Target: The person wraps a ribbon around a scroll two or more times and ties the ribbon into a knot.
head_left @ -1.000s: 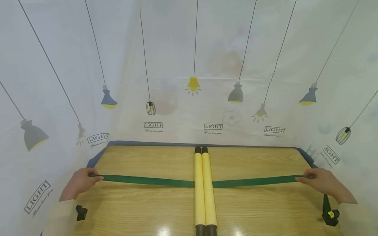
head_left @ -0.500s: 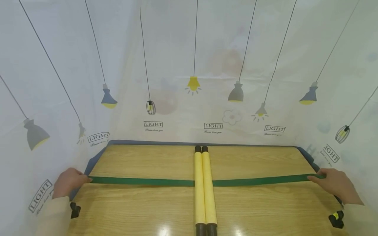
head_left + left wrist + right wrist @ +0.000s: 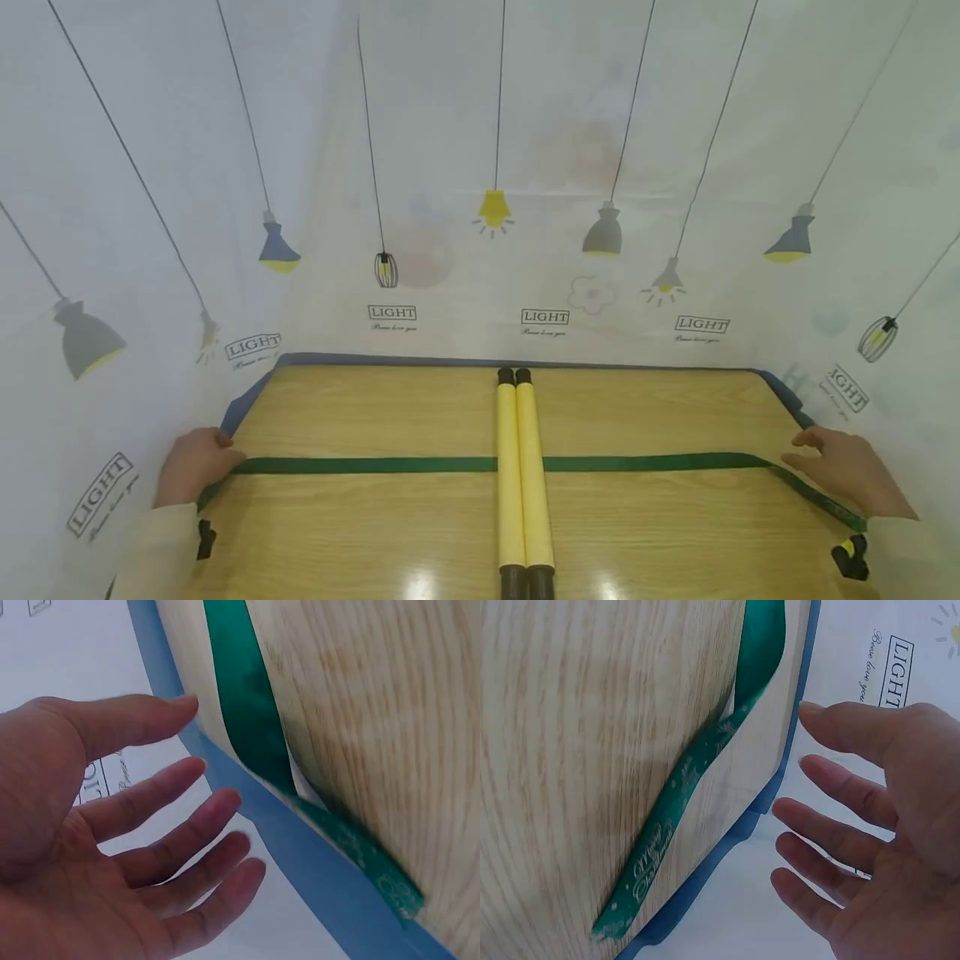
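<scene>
Ribbon of flat, glossy green fabric [image 3: 360, 465] lies between the two hands on a wood-grain tabletop [image 3: 360, 533], running beneath a pair of yellow cylindrical rods with dark ends [image 3: 511, 475] set side by side midway between the hands. The left hand [image 3: 193, 465] has its fingers loosely spread and grips nothing; the right hand [image 3: 851, 468] is likewise relaxed, thumb apart from the fingers. In the wrist views the ribbon sits just inward of each hand's fingertips, not touching them. Its left tail [image 3: 367, 862] and right tail [image 3: 664, 817] bend away to the near side of their hands, each turned over so that a printed face shows.

The step in hand looks like laying the ribbon out straight under the rods. Done well, both hands would free it together, with similar lengths on either side, and draw outward without snagging it. Turning each tail over beside its hand should take out the twist; only a light pull seems wise, since a hard one could shift the rods.

Half a second ago both hands pinched the ribbon near its ends and held it stretched; now they have let go, and the tails have dropped to the near side of the hands.
</scene>
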`<state>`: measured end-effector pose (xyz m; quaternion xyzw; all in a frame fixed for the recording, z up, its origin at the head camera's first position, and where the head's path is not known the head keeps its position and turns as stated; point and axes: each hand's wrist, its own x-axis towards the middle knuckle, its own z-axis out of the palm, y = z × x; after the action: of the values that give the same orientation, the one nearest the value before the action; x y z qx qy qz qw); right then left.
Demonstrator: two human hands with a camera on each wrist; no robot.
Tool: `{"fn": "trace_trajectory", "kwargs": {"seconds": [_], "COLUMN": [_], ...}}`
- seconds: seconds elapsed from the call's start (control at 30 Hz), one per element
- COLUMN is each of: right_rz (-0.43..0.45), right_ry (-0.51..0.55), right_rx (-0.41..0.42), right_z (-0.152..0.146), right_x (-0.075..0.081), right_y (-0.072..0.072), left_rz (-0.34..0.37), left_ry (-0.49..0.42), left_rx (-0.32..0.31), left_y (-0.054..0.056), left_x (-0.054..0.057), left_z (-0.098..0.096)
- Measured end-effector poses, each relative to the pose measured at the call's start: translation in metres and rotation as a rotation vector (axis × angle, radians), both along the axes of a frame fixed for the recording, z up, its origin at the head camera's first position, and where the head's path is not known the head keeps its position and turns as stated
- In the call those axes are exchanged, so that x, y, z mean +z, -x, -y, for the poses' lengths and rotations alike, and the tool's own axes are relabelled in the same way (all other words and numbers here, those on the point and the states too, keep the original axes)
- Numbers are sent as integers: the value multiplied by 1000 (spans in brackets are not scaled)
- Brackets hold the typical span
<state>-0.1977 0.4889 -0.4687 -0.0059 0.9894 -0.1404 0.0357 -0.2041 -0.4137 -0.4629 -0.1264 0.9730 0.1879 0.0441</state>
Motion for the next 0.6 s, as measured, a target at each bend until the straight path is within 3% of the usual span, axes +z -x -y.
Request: {"fn": "trace_trajectory", "kwargs": {"seconds": [0.1, 0.27, 0.47, 0.6], "right_rz": [-17, -19, -77, -85], "right_ry": [19, 79, 96, 131], "right_rx": [13, 1, 23, 51], "right_z": [5, 20, 44, 64], "right_x": [-2, -1, -6, -11], "right_y": [0, 2, 7, 7], "left_rz": [-53, -126, -135, -104], "left_ry": [43, 28, -28, -86], "left_rx": [-10, -29, -104, -119], "left_y": [2, 1, 3, 4], "left_x": [-3, -4, -5, -10], "left_z": [-14, -42, -83, -113]}}
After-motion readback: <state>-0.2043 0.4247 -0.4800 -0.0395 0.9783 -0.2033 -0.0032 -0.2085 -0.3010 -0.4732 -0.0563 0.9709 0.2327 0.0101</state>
